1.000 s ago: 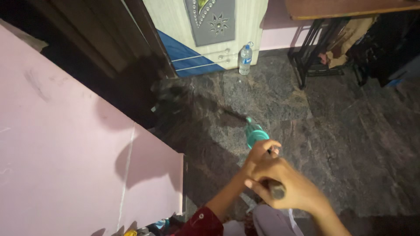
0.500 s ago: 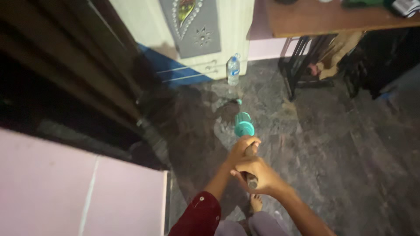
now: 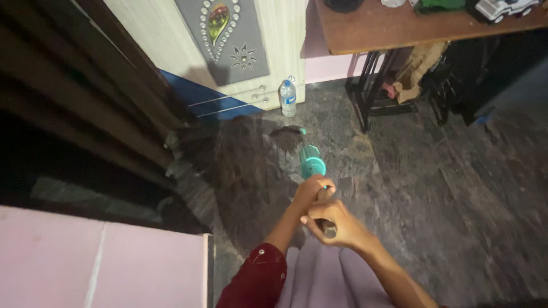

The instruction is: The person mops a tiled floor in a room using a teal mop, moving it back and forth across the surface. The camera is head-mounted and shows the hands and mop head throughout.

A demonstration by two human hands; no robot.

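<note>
Two hands hold one mop handle (image 3: 326,214): the left hand (image 3: 311,191) has its grip clenched higher up, the right hand (image 3: 337,225) clenched just below. Its one teal collar (image 3: 312,165) points down at the dark stone floor (image 3: 445,188), near one plastic bottle (image 3: 288,98) beside one worktop (image 3: 399,25)

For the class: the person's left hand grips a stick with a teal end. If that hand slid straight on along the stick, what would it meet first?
The left hand would probably meet the teal collar on the stick; beyond it lies the dark stone floor. Depth is unclear.
</note>
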